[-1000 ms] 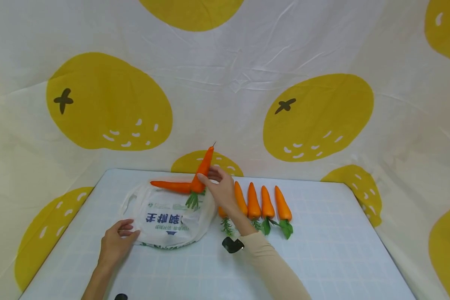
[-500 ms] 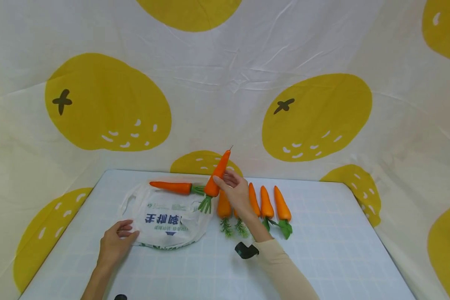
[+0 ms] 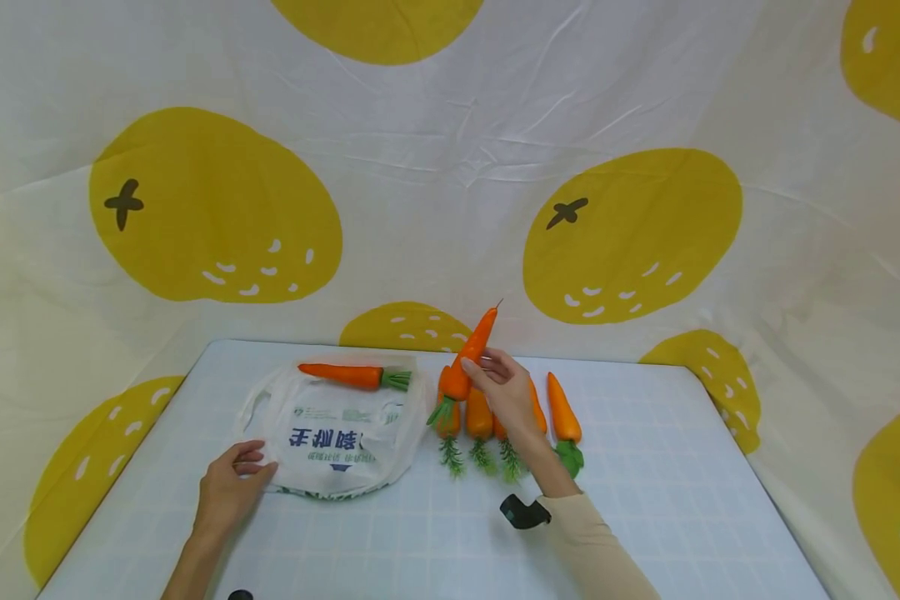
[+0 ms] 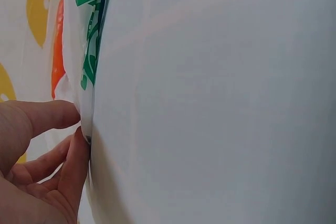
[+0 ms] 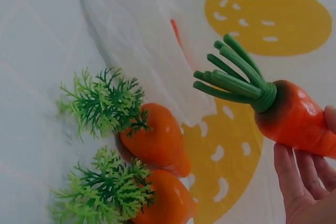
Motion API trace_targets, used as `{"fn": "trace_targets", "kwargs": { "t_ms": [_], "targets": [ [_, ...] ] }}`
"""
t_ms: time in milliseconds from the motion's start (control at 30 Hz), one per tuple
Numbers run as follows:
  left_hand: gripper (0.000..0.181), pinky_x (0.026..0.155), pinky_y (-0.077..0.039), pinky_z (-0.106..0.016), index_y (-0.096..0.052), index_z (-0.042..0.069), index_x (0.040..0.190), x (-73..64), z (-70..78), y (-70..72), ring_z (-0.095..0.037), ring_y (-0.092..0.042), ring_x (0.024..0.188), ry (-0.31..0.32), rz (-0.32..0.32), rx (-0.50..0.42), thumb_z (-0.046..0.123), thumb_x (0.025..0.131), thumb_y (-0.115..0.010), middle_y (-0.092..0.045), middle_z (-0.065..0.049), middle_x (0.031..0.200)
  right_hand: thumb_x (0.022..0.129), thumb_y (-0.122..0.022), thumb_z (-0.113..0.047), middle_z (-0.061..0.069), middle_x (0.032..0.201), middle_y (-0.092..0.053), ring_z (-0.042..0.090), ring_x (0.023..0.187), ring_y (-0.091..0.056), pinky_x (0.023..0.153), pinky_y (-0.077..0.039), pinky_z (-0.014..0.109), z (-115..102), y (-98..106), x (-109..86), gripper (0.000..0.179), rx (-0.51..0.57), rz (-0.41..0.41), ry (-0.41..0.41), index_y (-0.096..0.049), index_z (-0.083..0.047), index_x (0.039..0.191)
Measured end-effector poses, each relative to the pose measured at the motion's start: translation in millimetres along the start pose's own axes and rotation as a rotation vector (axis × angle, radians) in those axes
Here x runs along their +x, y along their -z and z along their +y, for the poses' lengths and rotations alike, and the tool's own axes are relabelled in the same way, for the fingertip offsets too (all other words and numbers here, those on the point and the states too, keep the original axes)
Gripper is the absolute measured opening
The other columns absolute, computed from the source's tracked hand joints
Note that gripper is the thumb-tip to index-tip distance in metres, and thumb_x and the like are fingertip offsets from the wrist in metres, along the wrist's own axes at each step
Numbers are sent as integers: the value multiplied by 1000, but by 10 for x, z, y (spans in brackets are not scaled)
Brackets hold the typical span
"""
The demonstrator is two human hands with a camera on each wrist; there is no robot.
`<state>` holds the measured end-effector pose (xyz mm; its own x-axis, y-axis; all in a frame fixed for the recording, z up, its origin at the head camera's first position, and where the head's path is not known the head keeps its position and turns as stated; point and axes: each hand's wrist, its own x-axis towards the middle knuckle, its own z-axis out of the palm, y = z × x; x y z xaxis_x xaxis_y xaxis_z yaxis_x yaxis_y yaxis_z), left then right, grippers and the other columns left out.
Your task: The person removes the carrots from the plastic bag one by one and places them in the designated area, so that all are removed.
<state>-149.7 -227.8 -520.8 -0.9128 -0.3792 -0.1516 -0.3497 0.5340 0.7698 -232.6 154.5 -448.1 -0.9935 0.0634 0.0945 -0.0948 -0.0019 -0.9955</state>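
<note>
My right hand point(image 3: 508, 392) grips an orange carrot point(image 3: 461, 377) between thumb and fingers, its thin tip pointing up and its cut green stems hanging lower left. In the right wrist view that carrot point(image 5: 294, 119) shows its thick end and stub stems, held above the others. At left a white plastic bag point(image 3: 322, 479) with blue print lies flat. My left hand point(image 3: 228, 487) pinches its near left edge; in the left wrist view thumb and fingertips meet at the edge of the bag point(image 4: 86, 98). Another carrot point(image 3: 345, 376) lies across the bag's far part.
A row of several carrots with leafy green tops lies right of the bag, partly behind my right hand. Its rightmost carrot point(image 3: 564, 408) stands slightly apart. The pale table point(image 3: 690, 492) ends at a white cloth backdrop point(image 3: 435, 208) printed with yellow fruit.
My right hand has carried the carrot rightward from over the bag to over the left part of the carrot row. My left hand stays at the bag's edge.
</note>
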Motion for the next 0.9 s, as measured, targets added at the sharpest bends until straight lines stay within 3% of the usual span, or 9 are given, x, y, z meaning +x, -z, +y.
{"fn": "trace_targets", "kwargs": {
  "t_ms": [267, 600, 900],
  "targets": [
    [49, 94, -49, -56, -52, -6, 137, 2, 11, 13, -43, -58, 111, 8, -8, 5, 13, 96, -70, -59, -30, 124, 89, -82, -34, 12, 119, -70, 20, 103, -70, 88, -59, 29, 19, 213, -124, 51, -39, 26, -30, -67, -11, 132],
    [47, 95, -49, -56, -53, -6, 136, -9, 19, 0, -43, -58, 110, 21, 7, -1, 12, 95, -70, -60, -31, 123, 95, -76, -31, 15, 129, -63, 20, 111, -65, 94, -56, 30, 25, 485, -237, 52, -60, 12, -90, -60, -10, 140],
    [48, 92, -49, -54, -54, -6, 135, -17, 17, 2, -42, -59, 109, -6, 12, -2, 11, 94, -71, -61, -30, 122, 94, -75, -40, 16, 133, -63, 19, 110, -66, 92, -56, 27, 25, 750, -320, 60, -131, 73, -129, -57, -9, 143]
  ]
}}
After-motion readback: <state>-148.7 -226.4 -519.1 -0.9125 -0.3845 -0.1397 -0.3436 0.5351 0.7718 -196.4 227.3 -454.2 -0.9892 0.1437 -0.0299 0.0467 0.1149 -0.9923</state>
